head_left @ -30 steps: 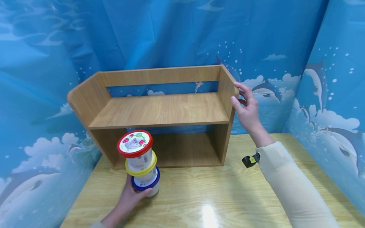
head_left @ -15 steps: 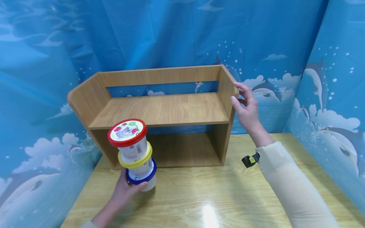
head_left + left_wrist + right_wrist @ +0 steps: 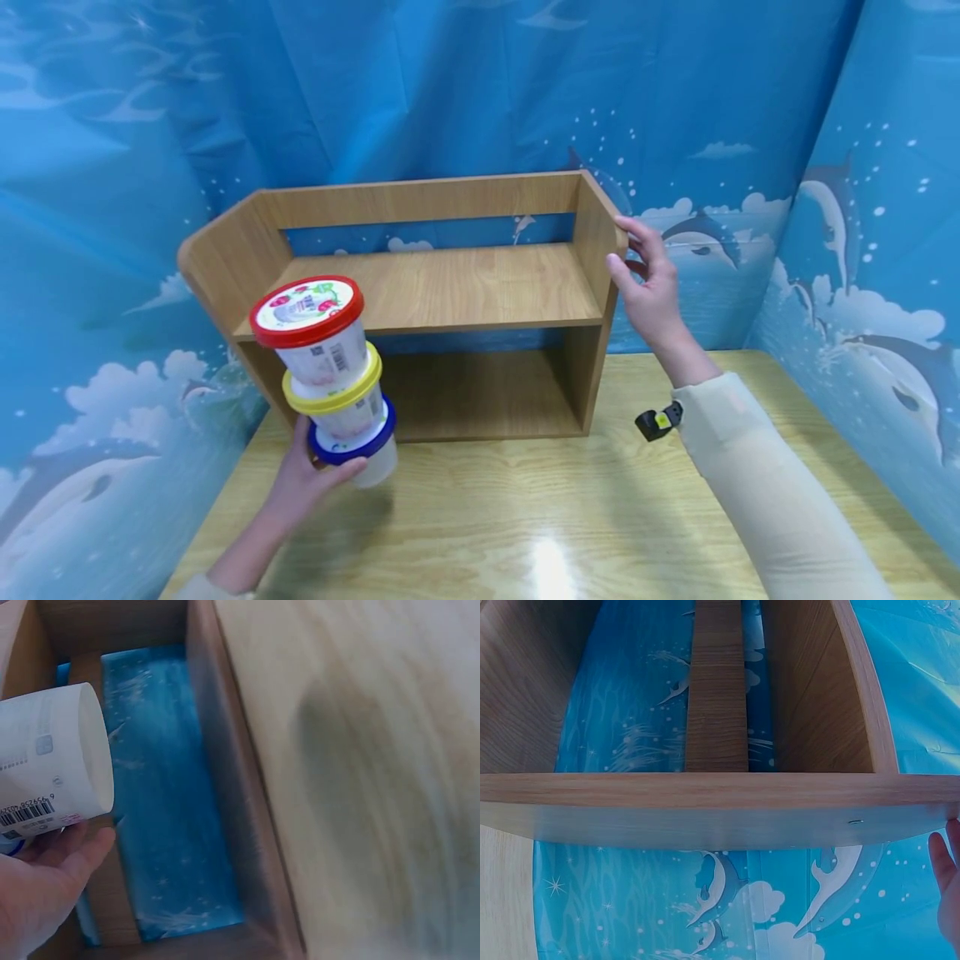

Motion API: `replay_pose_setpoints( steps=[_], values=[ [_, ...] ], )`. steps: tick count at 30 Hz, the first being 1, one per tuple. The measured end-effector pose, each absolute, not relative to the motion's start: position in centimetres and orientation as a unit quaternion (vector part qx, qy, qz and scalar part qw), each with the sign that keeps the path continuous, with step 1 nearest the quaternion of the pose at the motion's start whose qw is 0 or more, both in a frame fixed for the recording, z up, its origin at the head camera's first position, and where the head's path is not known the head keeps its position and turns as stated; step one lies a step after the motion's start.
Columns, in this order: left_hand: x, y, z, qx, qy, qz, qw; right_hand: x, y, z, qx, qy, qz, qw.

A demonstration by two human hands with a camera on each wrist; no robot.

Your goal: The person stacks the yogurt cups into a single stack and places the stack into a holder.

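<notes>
My left hand (image 3: 298, 483) grips the lowest of three stacked white tubs, thumb near its blue lid; most of its fingers are hidden behind the tub. This blue-lidded tub (image 3: 378, 465) is tilted and off the table. On it sits a yellow-lidded tub (image 3: 351, 417), topped by a red-lidded tub (image 3: 324, 354) with berries printed on its lid. In the left wrist view a white tub (image 3: 52, 754) shows its base and barcode above the fingers. My right hand (image 3: 651, 279) holds the front edge of the right side panel of a wooden shelf (image 3: 450, 287).
The two-level shelf stands on a pale wooden table (image 3: 465, 508), with a shadowed lower compartment (image 3: 480, 392). Blue curtains (image 3: 465, 92) printed with dolphins hang behind and along both sides. A small black device (image 3: 656, 423) sticks out from the right cuff.
My left hand has raised the tub stack and carried it leftward, bringing the red lid up in front of the upper board. The right hand stays on the side panel.
</notes>
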State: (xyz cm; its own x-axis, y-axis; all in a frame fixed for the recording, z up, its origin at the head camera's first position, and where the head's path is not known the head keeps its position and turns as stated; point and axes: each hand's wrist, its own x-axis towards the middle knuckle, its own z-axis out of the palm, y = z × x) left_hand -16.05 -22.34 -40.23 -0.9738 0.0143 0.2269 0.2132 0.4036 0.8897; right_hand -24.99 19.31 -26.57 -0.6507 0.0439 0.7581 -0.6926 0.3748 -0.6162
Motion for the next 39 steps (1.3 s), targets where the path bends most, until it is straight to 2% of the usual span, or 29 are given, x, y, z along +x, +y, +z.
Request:
replay_pose_setpoints(
  steps=[10, 20, 29, 39],
  values=[
    [-16.8, -22.8, -37.1, -0.101, -0.822, -0.552, 0.1, -24.9, 19.3, -26.6, 0.213, -0.749, 0.517, 0.356],
    [-17.7, -22.6, -33.1, -0.142, -0.825, -0.531, 0.133, -25.0, 19.3, -26.6, 0.214, -0.748, 0.518, 0.355],
    [-18.6, -22.6, -30.7, -0.147, -0.82, -0.54, 0.124, -25.1, 19.3, -26.7, 0.216, -0.749, 0.515, 0.356],
    [-19.8, -22.5, -28.5, -0.14, -0.821, -0.535, 0.138, -25.1, 19.3, -26.7, 0.212, -0.75, 0.516, 0.355]
  ],
)
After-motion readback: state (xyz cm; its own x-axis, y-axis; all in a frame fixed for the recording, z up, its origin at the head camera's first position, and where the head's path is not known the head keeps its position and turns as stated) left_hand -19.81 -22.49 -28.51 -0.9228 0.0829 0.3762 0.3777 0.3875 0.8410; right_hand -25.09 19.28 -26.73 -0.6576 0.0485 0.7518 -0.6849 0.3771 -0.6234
